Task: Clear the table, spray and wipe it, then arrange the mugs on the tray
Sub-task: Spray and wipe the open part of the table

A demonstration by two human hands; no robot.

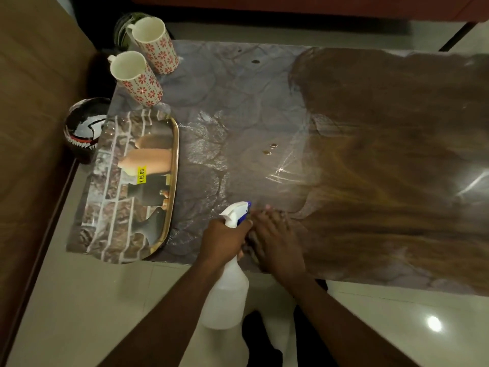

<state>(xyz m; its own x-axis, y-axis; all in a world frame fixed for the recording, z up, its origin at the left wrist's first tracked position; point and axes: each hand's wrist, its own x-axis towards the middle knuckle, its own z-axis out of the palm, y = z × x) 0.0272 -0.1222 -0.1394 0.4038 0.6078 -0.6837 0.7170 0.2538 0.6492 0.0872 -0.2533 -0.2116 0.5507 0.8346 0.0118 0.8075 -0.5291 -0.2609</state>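
Note:
My left hand grips the neck of a white spray bottle with a blue-tipped nozzle, held over the table's near edge. Beside the nozzle, my right hand lies with its fingers stretched toward the bottle's head; whether it touches the bottle is unclear. Two white mugs with red flower prints stand at the table's far left corner. A gold-rimmed tray with a brick-wall picture and a yellow price sticker lies at the left end of the table.
Small brown stains mark the middle of the glossy table, and another spot lies near the far edge. Two dark mugs sit left of the table next to a brown sofa. Pale tiled floor surrounds the table.

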